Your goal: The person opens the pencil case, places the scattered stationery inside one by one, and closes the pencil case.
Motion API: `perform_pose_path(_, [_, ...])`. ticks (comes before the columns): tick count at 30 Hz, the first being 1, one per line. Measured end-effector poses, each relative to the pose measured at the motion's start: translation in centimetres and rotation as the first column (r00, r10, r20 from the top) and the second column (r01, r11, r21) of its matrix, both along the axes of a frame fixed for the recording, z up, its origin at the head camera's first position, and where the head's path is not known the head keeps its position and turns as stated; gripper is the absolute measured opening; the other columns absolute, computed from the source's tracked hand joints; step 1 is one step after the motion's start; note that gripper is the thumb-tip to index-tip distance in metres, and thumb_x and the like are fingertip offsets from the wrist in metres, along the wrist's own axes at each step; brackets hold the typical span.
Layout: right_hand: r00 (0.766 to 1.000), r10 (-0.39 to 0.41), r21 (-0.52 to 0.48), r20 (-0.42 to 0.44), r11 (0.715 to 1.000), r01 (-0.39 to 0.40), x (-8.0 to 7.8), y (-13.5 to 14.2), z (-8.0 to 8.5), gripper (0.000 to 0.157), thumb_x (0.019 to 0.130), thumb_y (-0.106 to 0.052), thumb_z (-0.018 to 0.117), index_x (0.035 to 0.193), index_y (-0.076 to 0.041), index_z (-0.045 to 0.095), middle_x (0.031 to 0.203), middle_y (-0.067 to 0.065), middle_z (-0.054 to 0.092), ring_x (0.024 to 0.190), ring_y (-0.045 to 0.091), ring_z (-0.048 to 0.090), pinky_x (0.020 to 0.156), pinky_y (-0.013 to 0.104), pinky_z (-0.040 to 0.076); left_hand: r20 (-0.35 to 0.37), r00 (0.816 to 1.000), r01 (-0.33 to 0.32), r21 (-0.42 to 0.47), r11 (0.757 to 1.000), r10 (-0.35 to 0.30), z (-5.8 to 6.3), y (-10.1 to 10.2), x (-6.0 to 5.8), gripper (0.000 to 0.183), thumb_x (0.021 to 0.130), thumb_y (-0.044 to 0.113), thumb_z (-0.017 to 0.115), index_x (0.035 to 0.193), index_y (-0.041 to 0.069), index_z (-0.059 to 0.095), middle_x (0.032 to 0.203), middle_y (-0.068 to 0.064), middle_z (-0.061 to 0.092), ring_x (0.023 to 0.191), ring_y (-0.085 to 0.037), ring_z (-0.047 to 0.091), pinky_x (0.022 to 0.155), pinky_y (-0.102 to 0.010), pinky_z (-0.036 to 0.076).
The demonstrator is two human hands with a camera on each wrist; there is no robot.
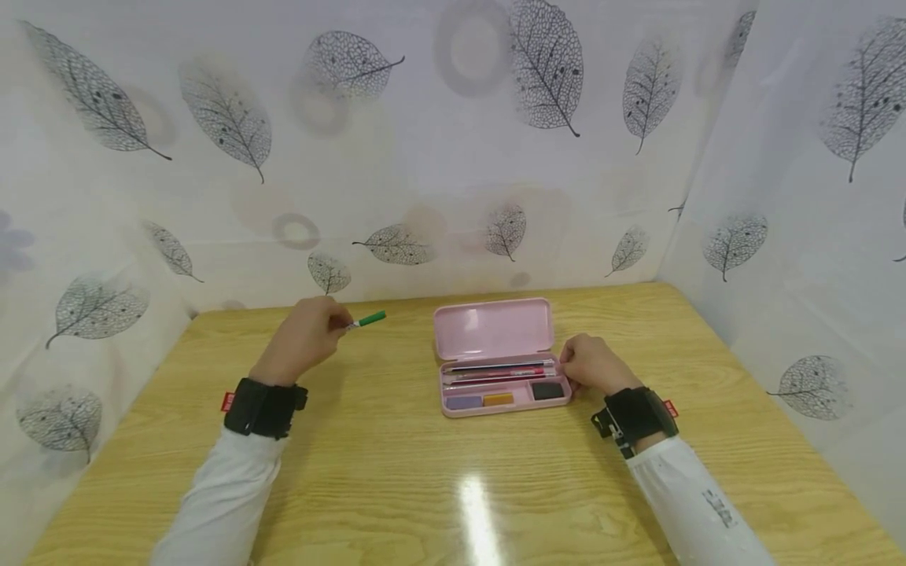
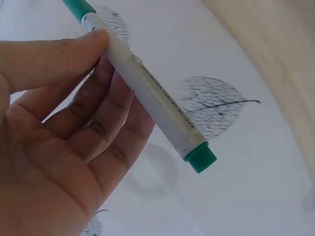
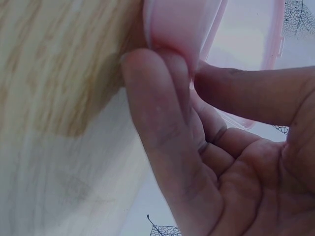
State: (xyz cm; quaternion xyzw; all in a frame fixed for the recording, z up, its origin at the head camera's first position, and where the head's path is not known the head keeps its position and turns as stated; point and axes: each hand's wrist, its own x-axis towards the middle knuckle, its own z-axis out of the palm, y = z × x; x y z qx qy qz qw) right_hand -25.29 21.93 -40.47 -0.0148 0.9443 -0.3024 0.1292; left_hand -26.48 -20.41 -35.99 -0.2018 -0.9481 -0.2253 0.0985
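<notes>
My left hand [image 1: 306,336] pinches a white marker pen with a green cap [image 1: 372,318] between thumb and fingers, above the table at the left. In the left wrist view the white barrel of the marker pen [image 2: 152,93] slants across, its green end plug pointing down to the right. A pink pencil case [image 1: 453,409] lies with its lid [image 1: 491,330] raised at the back. My right hand [image 1: 596,363] grips the case's right side; close up, thumb and fingers [image 3: 157,98] pinch the pink wall [image 3: 179,24].
Inside the case are several pencils [image 1: 488,379], a purple block [image 1: 463,402], an orange block [image 1: 498,399] and a dark block [image 1: 547,391]. Below it stretches the wooden table [image 1: 396,487]. A leaf-patterned curtain [image 1: 439,157] hangs along the back and sides.
</notes>
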Motion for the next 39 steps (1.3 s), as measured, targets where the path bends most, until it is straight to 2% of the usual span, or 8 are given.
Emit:
perform_pose_path(10, [1.0,0.014,0.005,-0.02,1.0,-0.014,0.0,0.3,-0.2,0.01,0.09,-0.001,0.063,0.085,0.007,0.064,0.066,0.013,0.066,0.051,0.016,0.063,0.049,0.031,0.057,-0.015,0.999,0.035,0.057,0.998,-0.034,2.3,3.2,1.2,0.011,0.085,-0.003,0.069,0.094,-0.001,0.075,0.087,-0.013,0.067,0.078,-0.026,0.06,0.068,-0.042,0.055])
perform_pose_path(14, [1.0,-0.001,0.022,0.0,1.0,0.001,-0.1,0.4,-0.2,0.01,0.09,-0.002,0.063,0.085,0.006,0.065,0.068,0.012,0.065,0.054,0.017,0.062,0.049,0.029,0.056,-0.027,0.998,0.055,0.07,0.996,-0.053,2.7,4.9,1.0,0.011,0.085,-0.004,0.069,0.094,0.0,0.075,0.086,-0.013,0.067,0.077,-0.025,0.06,0.068,-0.042,0.055])
perform_pose_path(21, [1.0,-0.008,0.03,0.004,1.0,0.008,-0.2,0.4,-0.1,0.009,0.09,-0.002,0.062,0.086,0.005,0.065,0.07,0.013,0.065,0.056,0.019,0.062,0.051,0.03,0.055,-0.033,0.992,0.12,0.086,0.989,-0.118,3.2,9.4,0.5,0.011,0.085,-0.005,0.068,0.094,-0.002,0.074,0.087,-0.012,0.067,0.078,-0.024,0.06,0.071,-0.04,0.057])
perform_pose_path(25, [1.0,-0.007,0.021,0.003,1.0,0.007,-0.2,0.4,-0.2,0.009,0.09,-0.002,0.063,0.086,0.006,0.065,0.068,0.012,0.065,0.054,0.017,0.061,0.05,0.03,0.056,-0.023,0.987,0.158,0.07,0.985,-0.157,2.8,12.1,0.1,0.012,0.084,-0.003,0.069,0.093,0.0,0.076,0.086,-0.01,0.067,0.078,-0.021,0.059,0.072,-0.038,0.057])
perform_pose_path(30, [1.0,-0.004,0.032,0.001,0.999,0.004,-0.3,0.3,-0.6,0.01,0.089,-0.003,0.064,0.085,0.005,0.065,0.067,0.011,0.064,0.053,0.016,0.061,0.049,0.03,0.056,0.007,0.977,0.213,0.058,0.975,-0.214,1.9,15.3,0.0,0.012,0.085,0.0,0.07,0.094,0.003,0.077,0.086,-0.007,0.068,0.077,-0.018,0.059,0.071,-0.035,0.057])
perform_pose_path(36, [1.0,-0.007,0.054,0.004,0.999,0.007,-0.4,0.2,-0.6,0.009,0.089,-0.003,0.063,0.085,0.005,0.065,0.07,0.012,0.065,0.055,0.018,0.062,0.051,0.03,0.057,0.022,0.954,0.299,0.001,0.954,-0.299,-0.4,18.2,-0.1,0.013,0.087,0.001,0.068,0.093,0.006,0.078,0.091,-0.005,0.074,0.083,-0.014,0.065,0.076,-0.033,0.059])
perform_pose_path(39, [1.0,-0.014,0.055,0.016,0.998,0.013,-0.5,0.2,-0.5,0.009,0.09,-0.004,0.063,0.086,0.004,0.065,0.071,0.013,0.065,0.057,0.019,0.062,0.052,0.031,0.057,0.053,0.948,0.316,-0.016,0.949,-0.314,-1.5,19.1,0.0,0.014,0.086,-0.002,0.067,0.092,0.005,0.078,0.09,-0.005,0.075,0.084,-0.014,0.065,0.079,-0.035,0.059])
